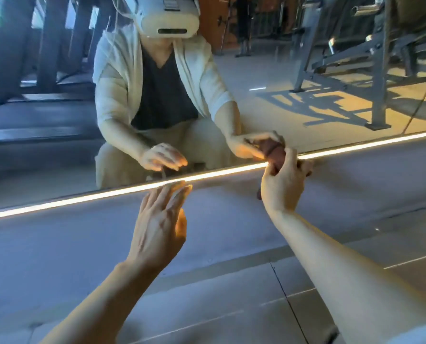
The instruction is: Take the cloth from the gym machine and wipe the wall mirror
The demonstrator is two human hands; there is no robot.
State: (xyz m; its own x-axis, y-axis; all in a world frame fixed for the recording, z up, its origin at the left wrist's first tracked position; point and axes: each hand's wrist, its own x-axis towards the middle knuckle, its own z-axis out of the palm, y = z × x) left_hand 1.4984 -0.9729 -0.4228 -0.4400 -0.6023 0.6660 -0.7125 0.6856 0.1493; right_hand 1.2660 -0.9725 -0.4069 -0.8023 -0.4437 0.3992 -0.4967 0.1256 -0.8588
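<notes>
Hands work low at the mirror (269,78): my right hand (282,184) clamps a bunched brown cloth (275,155) against the glass just above the lit strip (107,196), seemingly to wipe its bottom edge. My left hand (158,227) hovers beside it, fingers straight and spread, holding nothing, probably for balance.

Wall mirror (269,78) ahead at 12 o'clock, light strip (107,196) along its bottom edge. My left hand (157,227) at 11 o'clock, just before strip. My right hand (281,184) at 1 o'clock, cloth (274,155) in it, against mirror's lower edge. Floor (219,294) beneath both arms.
</notes>
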